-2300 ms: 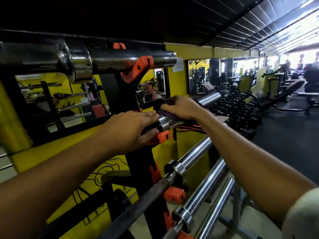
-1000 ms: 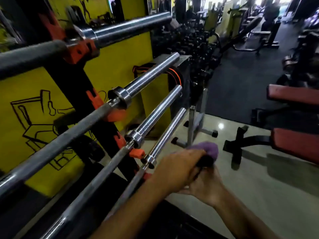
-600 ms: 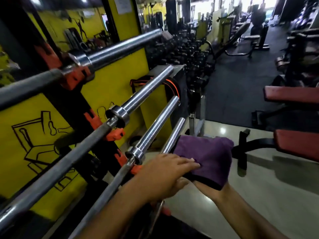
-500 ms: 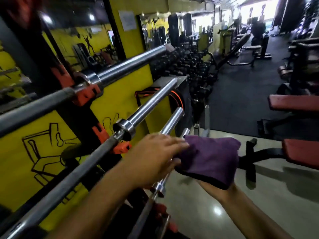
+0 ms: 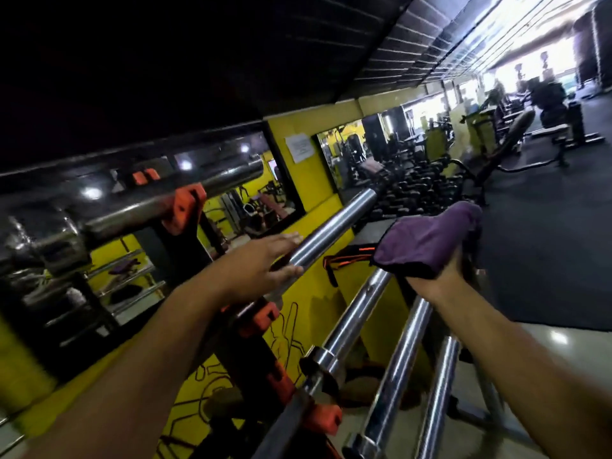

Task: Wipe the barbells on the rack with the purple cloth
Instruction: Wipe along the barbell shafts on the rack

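While the left hand (image 5: 261,263) reaches forward with its fingers straight and close together, laid along the sleeve of a chrome barbell (image 5: 334,226), the right hand (image 5: 440,276) is raised beside it, palm up, with the purple cloth (image 5: 427,243) draped over it and hiding the fingers, so their grip cannot be told. That cloth is a soft, matte violet piece with a dark stitched edge, folded, hanging just over the far ends of the lower bars. Each bar's long axis runs from lower left, up and away to the right, ends pointing toward the gym floor. The touched barbell is bright and smooth on its sleeve. Below it three more barbells (image 5: 390,369) lie parallel, stepped downward on the black rack (image 5: 251,356) with orange hooks (image 5: 187,207). Another thick bar (image 5: 139,203) sits highest at left. Both forearms are bare and extended. Behind stand a yellow wall (image 5: 311,180), mirrors and a dumbbell stand (image 5: 427,183).
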